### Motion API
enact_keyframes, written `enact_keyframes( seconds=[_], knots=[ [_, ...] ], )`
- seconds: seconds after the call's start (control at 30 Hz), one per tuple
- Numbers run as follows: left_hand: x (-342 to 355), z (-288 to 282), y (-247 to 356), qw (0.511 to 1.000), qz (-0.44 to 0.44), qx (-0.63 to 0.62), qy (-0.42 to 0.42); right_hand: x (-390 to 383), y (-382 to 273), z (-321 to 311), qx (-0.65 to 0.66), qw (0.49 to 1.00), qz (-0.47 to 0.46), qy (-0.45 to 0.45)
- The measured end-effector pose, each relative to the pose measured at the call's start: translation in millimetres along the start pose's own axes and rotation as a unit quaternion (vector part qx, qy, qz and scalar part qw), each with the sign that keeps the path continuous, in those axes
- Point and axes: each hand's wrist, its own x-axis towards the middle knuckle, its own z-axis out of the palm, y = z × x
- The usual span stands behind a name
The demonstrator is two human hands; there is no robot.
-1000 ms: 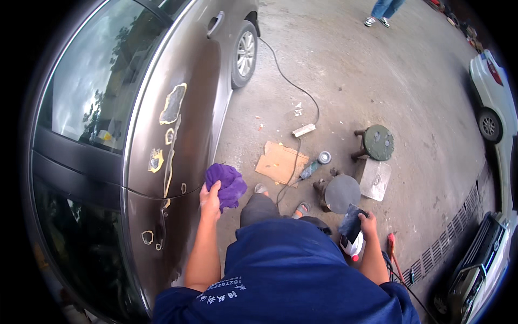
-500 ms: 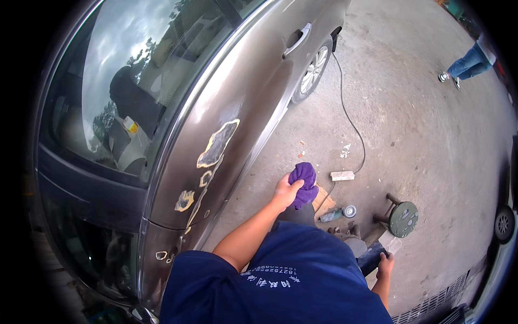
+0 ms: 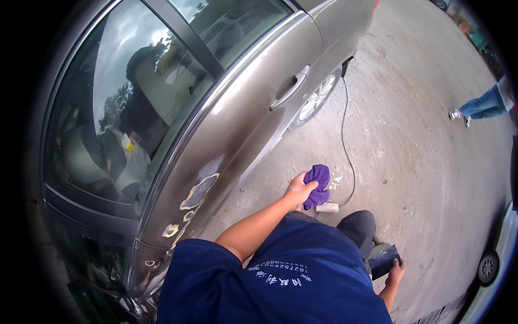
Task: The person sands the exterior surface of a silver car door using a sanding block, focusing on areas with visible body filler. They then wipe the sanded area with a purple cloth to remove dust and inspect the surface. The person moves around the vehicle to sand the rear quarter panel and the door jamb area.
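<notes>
My left hand (image 3: 300, 190) is closed around a bunched purple cloth (image 3: 318, 184), held out in front of my body over the concrete floor. My right hand (image 3: 397, 271), low on the right, grips the edge of a dark, flat sheet (image 3: 384, 262) whose kind I cannot make out. To my left stands a grey-brown car (image 3: 237, 121). Its door panel carries a bare patch (image 3: 198, 192) with a pale, yellowish rim, and smaller patches such as this one (image 3: 170, 230) lie nearer me. Neither hand touches the car.
A white power strip (image 3: 327, 207) lies on the floor beyond the cloth, with a dark cable (image 3: 350, 173) running toward the car's wheel (image 3: 318, 98). Part of a green stool (image 3: 381, 248) shows behind the sheet. A person in jeans (image 3: 482, 106) stands far right; another car (image 3: 499, 264) is nearer.
The view has shifted back along the car, showing more of the door and rear window. My knee now hides the grinder seen earlier on the floor. Both hands keep their holds.
</notes>
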Motion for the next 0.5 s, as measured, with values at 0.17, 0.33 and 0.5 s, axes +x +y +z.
enact_keyframes(
  seconds=[0.17, 0.33, 0.5],
  knots=[
    [42.5, 34.8, 16.3, 0.989, -0.008, 0.099, 0.108, 153.5, -9.9, 5.8, 0.047, 0.993, 0.006, -0.103],
    [27.2, 76.6, -24.1, 0.93, -0.012, -0.131, 0.343, 301.7, -60.1, -14.4, -0.037, 0.981, -0.013, -0.192],
    [-10.5, 89.8, 1.6, 0.827, 0.038, -0.254, 0.5, 415.1, -136.4, -23.7, -0.129, 0.958, -0.096, -0.238]
  ],
)
